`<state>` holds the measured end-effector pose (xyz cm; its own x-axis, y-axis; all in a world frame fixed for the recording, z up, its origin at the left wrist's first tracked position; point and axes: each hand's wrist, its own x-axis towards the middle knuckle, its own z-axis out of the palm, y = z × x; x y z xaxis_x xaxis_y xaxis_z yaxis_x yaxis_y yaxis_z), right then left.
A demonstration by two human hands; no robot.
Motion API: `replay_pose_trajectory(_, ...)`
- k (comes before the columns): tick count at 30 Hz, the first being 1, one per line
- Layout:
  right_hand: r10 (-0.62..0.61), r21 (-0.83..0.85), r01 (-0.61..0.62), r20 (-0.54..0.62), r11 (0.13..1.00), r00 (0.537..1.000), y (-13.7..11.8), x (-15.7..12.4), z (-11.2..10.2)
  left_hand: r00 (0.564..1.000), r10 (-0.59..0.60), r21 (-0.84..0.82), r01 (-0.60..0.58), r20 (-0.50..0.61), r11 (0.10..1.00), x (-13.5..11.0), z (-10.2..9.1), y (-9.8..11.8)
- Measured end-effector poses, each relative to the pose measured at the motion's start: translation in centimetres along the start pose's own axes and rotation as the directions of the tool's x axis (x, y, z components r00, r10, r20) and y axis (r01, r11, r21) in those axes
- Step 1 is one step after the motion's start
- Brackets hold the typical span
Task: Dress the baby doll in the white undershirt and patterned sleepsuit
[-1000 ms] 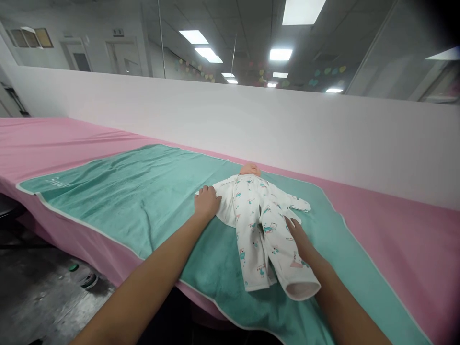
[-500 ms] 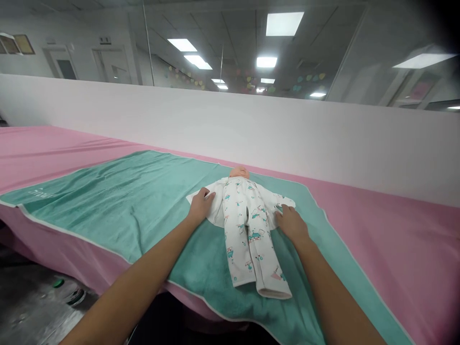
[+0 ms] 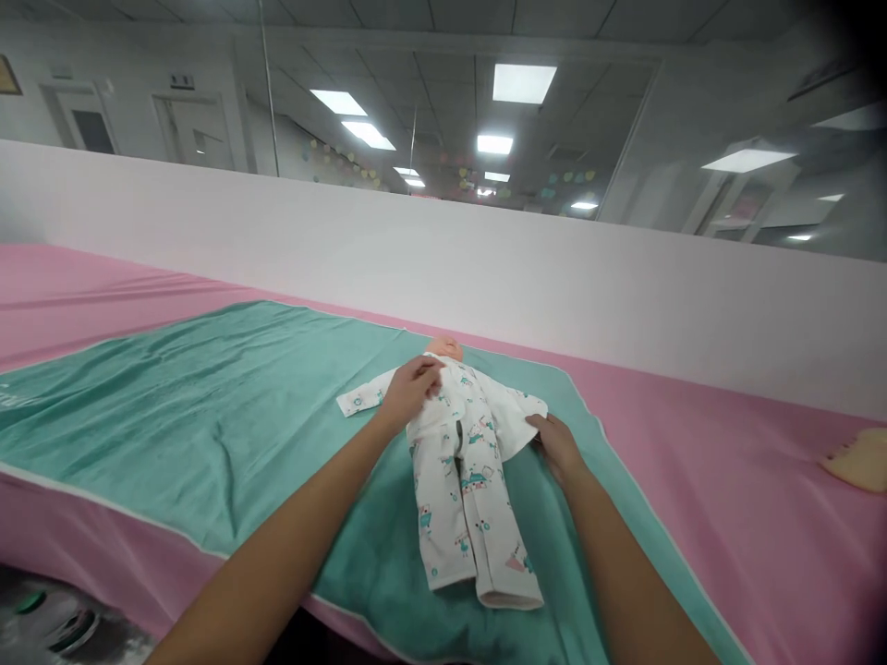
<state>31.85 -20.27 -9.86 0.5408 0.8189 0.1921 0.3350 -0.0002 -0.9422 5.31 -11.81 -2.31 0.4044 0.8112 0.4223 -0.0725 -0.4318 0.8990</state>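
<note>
A baby doll point(image 3: 444, 348) lies on its back on a teal towel point(image 3: 208, 406), dressed in a white printed sleepsuit point(image 3: 466, 480). My left hand point(image 3: 410, 390) rests on the doll's chest near the shoulder, its fingers curled and pinching the suit's fabric. My right hand point(image 3: 554, 441) lies at the doll's other side, fingers closed on the edge of the sleepsuit by the sleeve. The suit's legs stretch toward me, flat and empty-looking.
The towel covers a long table with a pink sheet point(image 3: 727, 480). A white partition wall point(image 3: 485, 268) runs behind it. A tan object point(image 3: 856, 459) shows at the right edge. Floor clutter point(image 3: 48, 623) sits at the lower left.
My left hand has moved from the doll's left sleeve up onto its chest. My right hand has shifted from the leg to the suit's side. The view has panned right.
</note>
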Motion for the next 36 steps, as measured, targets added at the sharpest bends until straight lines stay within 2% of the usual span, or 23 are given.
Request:
replay_pose_trajectory(1, 0.064, 0.202, -0.061, -0.006, 0.978, 0.998, -0.3, 0.1, 0.0, 0.990, 0.006, 0.092, 0.007, -0.140, 0.996, 0.1, -0.4, -1.5)
replay_pose_trajectory(3, 0.170, 0.550, -0.140, -0.005, 0.823, 0.985, -1.1, 0.4, -0.1, 0.958, 0.025, 0.276, 0.057, -0.285, 0.959, 0.4, -1.5, -4.4)
replay_pose_trajectory(6, 0.148, 0.809, -0.107, 0.025, 0.578, 0.989, -3.4, 1.3, 0.2, 0.952, 0.037, 0.377, 0.084, -0.303, 0.922, 0.8, -2.4, -7.5)
replay_pose_trajectory(8, 0.095, 0.856, -0.094, 0.052, 0.508, 0.994, -5.3, 1.7, 0.9, 0.958, 0.040, 0.365, 0.069, -0.283, 0.929, 1.0, -2.4, -8.4)
replay_pose_trajectory(9, 0.063, 0.850, -0.083, 0.059, 0.520, 0.996, -6.2, 1.6, 1.5, 0.962, 0.040, 0.348, 0.059, -0.271, 0.936, 1.2, -2.3, -8.7)
replay_pose_trajectory(10, 0.021, 0.820, -0.065, 0.065, 0.569, 0.998, -7.1, 1.3, 2.2, 0.965, 0.037, 0.326, 0.052, -0.260, 0.944, 1.3, -2.1, -8.9)
replay_pose_trajectory(12, -0.104, 0.657, -0.001, 0.120, 0.754, 0.987, -8.5, 0.0, 3.8, 0.970, -0.001, 0.270, 0.069, -0.244, 0.960, 1.4, -1.8, -8.9)
replay_pose_trajectory(13, -0.184, 0.510, 0.060, 0.198, 0.858, 0.963, -9.0, -0.9, 4.6, 0.971, -0.036, 0.241, 0.094, -0.236, 0.966, 1.4, -1.6, -8.9)
replay_pose_trajectory(14, -0.263, 0.342, 0.152, 0.306, 0.927, 0.915, -9.2, -1.9, 5.3, 0.972, -0.074, 0.216, 0.123, -0.223, 0.969, 1.3, -1.5, -8.7)
replay_pose_trajectory(15, -0.327, 0.194, 0.269, 0.414, 0.943, 0.849, -9.3, -2.9, 5.9, 0.974, -0.106, 0.196, 0.146, -0.202, 0.970, 1.2, -1.4, -8.5)
replay_pose_trajectory(16, -0.372, 0.090, 0.379, 0.496, 0.921, 0.785, -9.3, -3.9, 6.4, 0.976, -0.130, 0.178, 0.161, -0.173, 0.971, 1.1, -1.4, -8.3)
replay_pose_trajectory(17, -0.399, 0.027, 0.461, 0.548, 0.887, 0.735, -9.1, -4.8, 6.7, 0.979, -0.145, 0.160, 0.167, -0.144, 0.973, 1.0, -1.3, -8.0)
replay_pose_trajectory(18, -0.420, -0.004, 0.512, 0.567, 0.859, 0.709, -8.9, -5.6, 6.9, 0.981, -0.152, 0.141, 0.168, -0.119, 0.976, 0.9, -1.3, -7.8)
replay_pose_trajectory(21, -0.439, -0.024, 0.541, 0.555, 0.841, 0.707, -8.2, -6.9, 6.8, 0.987, -0.136, 0.108, 0.145, -0.087, 0.984, 0.7, -1.3, -7.5)
replay_pose_trajectory(24, -0.456, 0.006, 0.545, 0.556, 0.839, 0.695, -8.2, -7.1, 6.6, 0.985, -0.079, 0.176, 0.106, -0.155, 0.979, 0.7, -1.4, -7.5)
replay_pose_trajectory(26, -0.440, 0.029, 0.502, 0.528, 0.864, 0.727, -8.7, -6.5, 6.6, 0.977, -0.007, 0.261, 0.063, -0.212, 0.963, 1.0, -1.3, -7.2)
replay_pose_trajectory(27, -0.421, 0.034, 0.467, 0.493, 0.884, 0.761, -9.1, -5.9, 6.8, 0.972, 0.036, 0.303, 0.037, -0.231, 0.952, 1.2, -1.2, -6.9)
replay_pose_trajectory(29, -0.377, 0.000, 0.406, 0.369, 0.914, 0.849, -9.9, -4.0, 7.3, 0.963, 0.114, 0.376, -0.014, -0.243, 0.927, 2.2, -0.8, -6.0)
replay_pose_trajectory(31, -0.358, -0.129, 0.386, 0.197, 0.914, 0.913, -10.5, -1.4, 8.2, 0.959, 0.149, 0.451, -0.025, -0.240, 0.892, 3.8, 0.0, -5.1)
replay_pose_trajectory(33, -0.356, -0.322, 0.357, 0.066, 0.877, 0.932, -10.8, 1.3, 9.5, 0.969, 0.108, 0.550, 0.034, -0.223, 0.834, 5.7, 0.7, -4.4)
replay_pose_trajectory(36, -0.277, -0.586, 0.269, 0.079, 0.764, 0.958, -10.4, 4.6, 11.7, 0.978, -0.050, 0.695, 0.181, -0.205, 0.695, 8.5, 1.4, -4.4)
